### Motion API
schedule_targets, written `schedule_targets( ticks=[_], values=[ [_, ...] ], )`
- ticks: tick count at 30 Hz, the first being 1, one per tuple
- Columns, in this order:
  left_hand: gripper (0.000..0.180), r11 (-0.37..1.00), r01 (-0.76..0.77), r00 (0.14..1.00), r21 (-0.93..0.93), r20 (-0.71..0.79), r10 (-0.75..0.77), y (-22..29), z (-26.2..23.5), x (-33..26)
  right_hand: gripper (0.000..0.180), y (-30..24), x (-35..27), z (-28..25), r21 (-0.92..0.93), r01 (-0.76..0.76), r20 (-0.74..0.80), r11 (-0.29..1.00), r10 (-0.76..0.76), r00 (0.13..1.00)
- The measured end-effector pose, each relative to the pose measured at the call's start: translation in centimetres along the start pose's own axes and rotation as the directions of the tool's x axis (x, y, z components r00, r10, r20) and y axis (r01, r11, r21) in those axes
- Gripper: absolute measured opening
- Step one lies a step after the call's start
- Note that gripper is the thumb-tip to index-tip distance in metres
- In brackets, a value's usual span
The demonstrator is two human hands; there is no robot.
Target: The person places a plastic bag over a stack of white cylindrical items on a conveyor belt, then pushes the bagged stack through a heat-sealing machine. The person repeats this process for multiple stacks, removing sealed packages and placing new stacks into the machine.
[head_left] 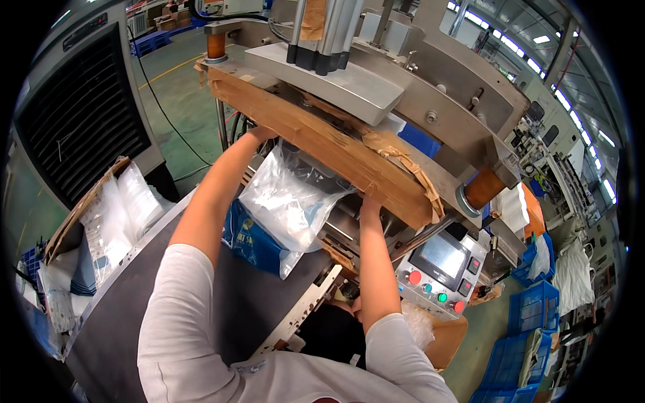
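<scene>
A clear plastic bag (285, 198) lies crumpled across the machine's front, its upper part running beneath a wide plate edge covered in brown tape (302, 138). Both my arms reach forward under that edge. My left hand (263, 133) is by the bag's upper left corner, its fingers hidden by the taped edge. At the bag's right side is my right hand (369, 204), with its fingers also out of sight under the plate. Whether either hand grips the bag is hidden. A blue printed plastic bag (250, 235) lies below the clear one on a dark work surface (235, 302).
A control box (440, 269) with a screen and coloured buttons stands right of my right arm. Metal cylinders (326, 33) rise above the plate. At left, an open carton (87, 208) holds plastic bags. Blue crates (531, 312) stand on the floor at right.
</scene>
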State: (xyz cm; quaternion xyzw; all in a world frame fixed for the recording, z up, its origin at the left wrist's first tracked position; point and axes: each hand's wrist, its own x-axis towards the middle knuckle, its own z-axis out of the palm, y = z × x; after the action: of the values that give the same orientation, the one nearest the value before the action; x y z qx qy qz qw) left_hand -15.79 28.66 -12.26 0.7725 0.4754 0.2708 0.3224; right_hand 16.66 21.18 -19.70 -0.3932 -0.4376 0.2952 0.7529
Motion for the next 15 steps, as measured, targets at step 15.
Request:
schedule_targets(
  ticks=[15],
  values=[
    [0.031,0.817,-0.041,0.859,0.575,-0.398,0.323,3.9,4.0,-1.6,0.039,-6.4,-4.0,0.3,-0.711,0.349,0.327,0.610,-0.153,0.933]
  ],
)
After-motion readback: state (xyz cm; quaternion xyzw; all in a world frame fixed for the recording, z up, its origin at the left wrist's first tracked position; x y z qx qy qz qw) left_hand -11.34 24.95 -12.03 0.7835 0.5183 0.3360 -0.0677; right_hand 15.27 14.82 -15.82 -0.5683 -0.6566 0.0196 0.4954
